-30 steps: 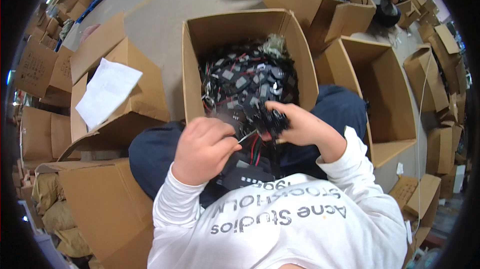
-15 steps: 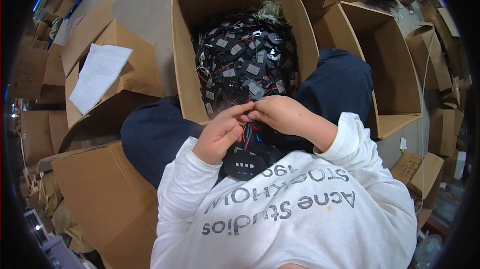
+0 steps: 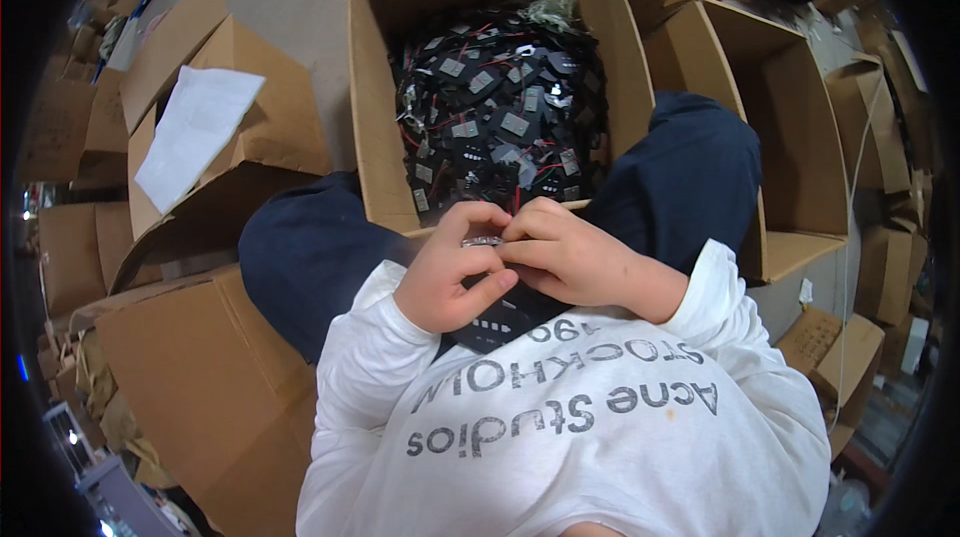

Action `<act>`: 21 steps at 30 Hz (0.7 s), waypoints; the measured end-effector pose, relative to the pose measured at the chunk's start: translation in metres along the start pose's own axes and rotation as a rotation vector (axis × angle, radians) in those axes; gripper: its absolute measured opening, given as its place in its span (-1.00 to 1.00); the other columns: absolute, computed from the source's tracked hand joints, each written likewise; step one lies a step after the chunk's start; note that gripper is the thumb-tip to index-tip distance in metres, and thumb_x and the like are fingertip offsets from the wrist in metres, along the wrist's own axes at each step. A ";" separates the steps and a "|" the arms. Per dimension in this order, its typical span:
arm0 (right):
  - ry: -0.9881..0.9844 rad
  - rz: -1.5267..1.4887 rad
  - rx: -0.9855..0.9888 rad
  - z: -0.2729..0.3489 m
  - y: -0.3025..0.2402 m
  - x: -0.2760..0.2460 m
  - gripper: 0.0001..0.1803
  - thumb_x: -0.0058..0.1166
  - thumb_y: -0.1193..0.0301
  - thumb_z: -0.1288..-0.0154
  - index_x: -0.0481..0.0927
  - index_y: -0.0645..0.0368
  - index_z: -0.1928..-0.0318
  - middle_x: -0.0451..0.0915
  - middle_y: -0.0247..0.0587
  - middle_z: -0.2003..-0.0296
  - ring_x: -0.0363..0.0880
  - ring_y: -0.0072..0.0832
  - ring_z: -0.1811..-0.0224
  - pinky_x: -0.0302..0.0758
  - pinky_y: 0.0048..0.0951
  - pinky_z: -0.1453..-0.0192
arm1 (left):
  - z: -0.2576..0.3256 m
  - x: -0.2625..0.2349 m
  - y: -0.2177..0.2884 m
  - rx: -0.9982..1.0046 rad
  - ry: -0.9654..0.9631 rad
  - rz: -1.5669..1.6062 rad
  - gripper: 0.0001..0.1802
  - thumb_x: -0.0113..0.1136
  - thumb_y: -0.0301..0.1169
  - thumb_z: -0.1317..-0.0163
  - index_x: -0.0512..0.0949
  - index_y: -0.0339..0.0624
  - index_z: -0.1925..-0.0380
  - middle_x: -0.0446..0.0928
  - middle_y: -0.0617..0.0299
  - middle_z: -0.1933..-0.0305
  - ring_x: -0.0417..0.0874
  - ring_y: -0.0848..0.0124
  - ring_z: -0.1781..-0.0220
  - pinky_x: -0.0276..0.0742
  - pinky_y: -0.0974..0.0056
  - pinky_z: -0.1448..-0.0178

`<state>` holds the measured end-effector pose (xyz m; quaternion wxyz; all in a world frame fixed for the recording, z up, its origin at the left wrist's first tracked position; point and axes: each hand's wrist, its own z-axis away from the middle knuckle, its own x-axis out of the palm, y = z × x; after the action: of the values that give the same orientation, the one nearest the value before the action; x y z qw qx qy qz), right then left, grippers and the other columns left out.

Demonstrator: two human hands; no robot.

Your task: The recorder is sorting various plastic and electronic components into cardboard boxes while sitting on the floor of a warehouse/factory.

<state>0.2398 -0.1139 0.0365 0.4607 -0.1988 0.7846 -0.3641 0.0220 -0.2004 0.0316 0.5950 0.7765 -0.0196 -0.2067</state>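
Note:
Close together over my lap, my left hand (image 3: pixel 455 272) and my right hand (image 3: pixel 580 255) meet at the fingertips, both closed. They pinch thin wires, and a bit of red wire (image 3: pixel 517 200) sticks up above the fingertips. Between the left fingers shows a small shiny silvery piece (image 3: pixel 482 241) that I cannot make out. Just below the hands, a black plate (image 3: pixel 490 330) with a row of pale squares rests against my shirt, partly covered by the left hand. Beyond them stands an open cardboard box (image 3: pixel 378 152) full of black electronic parts (image 3: pixel 480 82) with grey blocks and red wires.
At the left, an open carton (image 3: pixel 280 117) carries a white sheet (image 3: pixel 200 132); a cardboard flap (image 3: pixel 205 377) spreads below it. To the right stands another open box (image 3: pixel 785 127). My bent knees in dark trousers (image 3: pixel 690 157) flank the box of parts.
The hands have drawn slightly nearer to me and the left fingers are more curled. The coloured wires that hung below the hands are now mostly hidden, and less of the black plate shows.

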 end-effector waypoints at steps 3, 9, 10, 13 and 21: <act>0.010 0.058 0.013 -0.005 -0.002 0.009 -0.70 0.41 0.57 -0.01 0.70 0.13 0.18 0.62 -0.25 0.14 0.56 -0.20 0.05 0.54 -0.29 -0.05 | 0.004 -0.002 0.001 0.067 0.064 -0.027 -0.88 0.38 -0.49 -0.26 0.62 -0.28 0.30 0.42 -0.01 -0.14 0.59 0.13 -0.09 0.54 0.17 -0.19; -0.022 0.046 0.036 -0.009 0.001 0.002 -0.83 0.39 0.50 -0.13 0.70 0.11 0.25 0.63 -0.28 0.25 0.57 -0.21 0.09 0.53 -0.27 -0.04 | 0.008 -0.008 -0.012 -0.061 0.141 -0.190 -0.66 0.35 -0.63 -0.25 0.55 -0.28 -0.02 0.60 0.15 0.12 0.69 0.29 0.10 0.58 0.32 0.02; 0.017 -0.034 0.112 -0.008 0.002 0.001 -0.84 0.40 0.51 -0.14 0.71 0.12 0.24 0.67 -0.26 0.24 0.60 -0.20 0.12 0.55 -0.28 -0.01 | 0.007 -0.006 -0.008 -0.129 0.151 -0.166 -0.61 0.35 -0.60 -0.30 0.47 -0.27 -0.09 0.62 0.21 0.20 0.68 0.39 0.13 0.58 0.35 0.01; 0.077 -0.176 0.254 -0.002 0.008 0.005 -0.89 0.40 0.54 -0.22 0.70 0.21 0.27 0.75 -0.19 0.18 0.69 -0.34 0.19 0.60 -0.37 0.09 | 0.015 0.007 -0.014 -0.422 0.232 0.315 -0.67 0.34 -0.54 -0.37 0.43 -0.25 -0.03 0.62 0.21 0.16 0.67 0.46 0.10 0.57 0.37 0.00; 0.272 -1.137 0.703 0.006 0.017 0.007 -0.89 0.28 0.60 -0.35 0.59 0.28 0.32 0.73 0.00 0.09 0.70 -0.50 0.12 0.59 -0.52 0.13 | 0.002 0.018 -0.034 -0.451 0.271 0.240 -0.73 0.35 -0.43 -0.36 0.44 -0.23 0.11 0.55 0.29 0.31 0.55 0.57 0.33 0.51 0.40 0.26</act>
<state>0.2418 -0.1092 0.0180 0.1322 -0.3713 0.4441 -0.8046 0.0308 -0.1970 -0.0062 0.7701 0.6371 0.0147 -0.0282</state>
